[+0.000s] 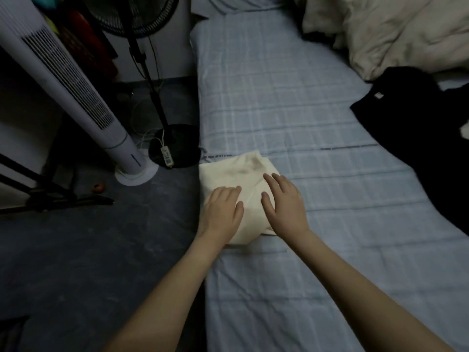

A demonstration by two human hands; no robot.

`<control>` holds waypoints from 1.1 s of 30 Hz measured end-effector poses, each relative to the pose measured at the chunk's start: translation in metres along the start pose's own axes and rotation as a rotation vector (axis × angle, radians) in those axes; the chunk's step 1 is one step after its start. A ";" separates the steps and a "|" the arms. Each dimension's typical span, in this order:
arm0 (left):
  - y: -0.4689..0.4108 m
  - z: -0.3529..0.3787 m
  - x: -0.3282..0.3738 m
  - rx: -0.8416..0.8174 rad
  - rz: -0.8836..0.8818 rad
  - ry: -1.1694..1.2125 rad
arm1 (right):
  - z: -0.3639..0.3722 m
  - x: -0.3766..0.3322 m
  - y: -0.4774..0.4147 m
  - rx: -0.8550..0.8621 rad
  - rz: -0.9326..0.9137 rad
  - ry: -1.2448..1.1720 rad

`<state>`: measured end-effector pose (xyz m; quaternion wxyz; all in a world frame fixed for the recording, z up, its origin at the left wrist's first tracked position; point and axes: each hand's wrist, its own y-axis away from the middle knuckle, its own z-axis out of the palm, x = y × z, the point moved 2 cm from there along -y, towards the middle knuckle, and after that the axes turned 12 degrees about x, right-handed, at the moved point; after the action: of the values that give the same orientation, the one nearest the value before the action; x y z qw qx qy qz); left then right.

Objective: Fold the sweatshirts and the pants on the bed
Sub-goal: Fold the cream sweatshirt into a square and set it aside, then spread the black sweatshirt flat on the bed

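- The cream garment [241, 174], folded into a compact bundle, lies at the left edge of the bed [291, 97], just left of frame centre.
- The left hand [223, 212] rests palm down on the near-left part of the bundle, fingers straight and close together, gripping nothing.
- The right hand [285, 201] lies palm down on the near-right part of the bundle, fingers extended and slightly spread, thumb apart, gripping nothing.
- Both forearms enter from the lower edge of the frame and converge on the bundle; the hands sit side by side, close but apart.
- The far half of the bundle is uncovered and shows a dark smudge.
- The bed carries a pale blue checked sheet.
- A black garment [406, 118] lies unfolded at the right of the frame, well apart from the hands.
- A cream duvet [393, 29] is bunched at upper right.
- On the dark floor at left stand a white tower fan [66, 80] and a black pedestal fan [152, 80]; a power strip [166, 154] lies on the pedestal fan's base.
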<state>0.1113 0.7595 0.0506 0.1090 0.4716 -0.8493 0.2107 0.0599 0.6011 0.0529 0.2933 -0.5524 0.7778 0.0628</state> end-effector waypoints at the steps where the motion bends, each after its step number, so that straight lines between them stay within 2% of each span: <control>1: 0.013 -0.025 0.015 0.088 0.011 0.028 | -0.022 -0.012 0.012 0.030 -0.011 -0.012; 5: 0.084 -0.111 0.072 0.213 0.023 0.066 | -0.111 -0.062 0.072 0.179 -0.168 -0.002; 9: 0.166 -0.166 0.111 0.268 0.060 0.089 | -0.175 -0.091 0.156 0.188 -0.201 0.010; 13: 0.250 -0.173 0.120 0.161 0.119 0.119 | -0.190 -0.091 0.255 0.107 -0.173 0.083; 16: 0.298 -0.168 0.111 0.006 0.173 0.095 | -0.179 -0.088 0.321 0.006 -0.099 0.182; 19: 0.324 -0.174 0.095 -0.052 0.259 0.123 | -0.170 -0.091 0.365 -0.064 0.047 0.229; 26: 0.330 -0.191 0.062 -0.087 0.415 0.178 | -0.177 -0.129 0.405 0.055 0.259 0.236; 33: 0.307 -0.177 0.123 -0.156 0.580 0.309 | -0.234 -0.107 0.445 0.250 0.462 0.286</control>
<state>-0.2166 0.8910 0.1766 0.2078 0.1630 -0.9351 0.2362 -0.4058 0.7604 0.2002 0.2242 -0.3236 0.9181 -0.0469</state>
